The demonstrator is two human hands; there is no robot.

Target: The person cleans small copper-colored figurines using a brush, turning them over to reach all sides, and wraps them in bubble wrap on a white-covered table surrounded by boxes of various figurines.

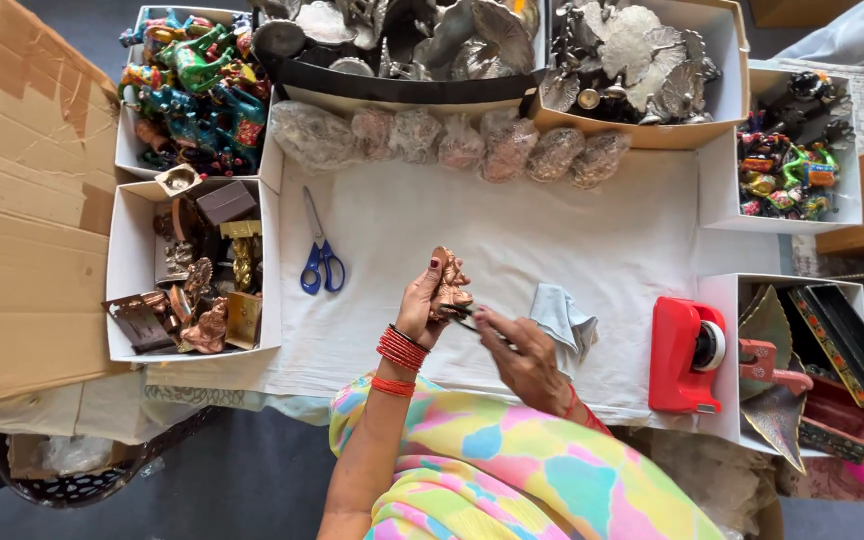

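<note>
Left hand [422, 300] up over the white cloth [512, 240], fingers wrapped round a small copper-coloured figurine [450, 285], held upright. Right hand [522, 355] sits just below it, fingertips pinching a thin dark piece at the figurine's base. A crumpled grey rag [564, 322] lies just beside the right hand. Blue-handled scissors [320, 258] rest on the cloth to the left, well apart. A red tape dispenser [687, 355] stands off to the right. A row of plastic-wrapped bundles [462, 142] lines the cloth's far edge.
</note>
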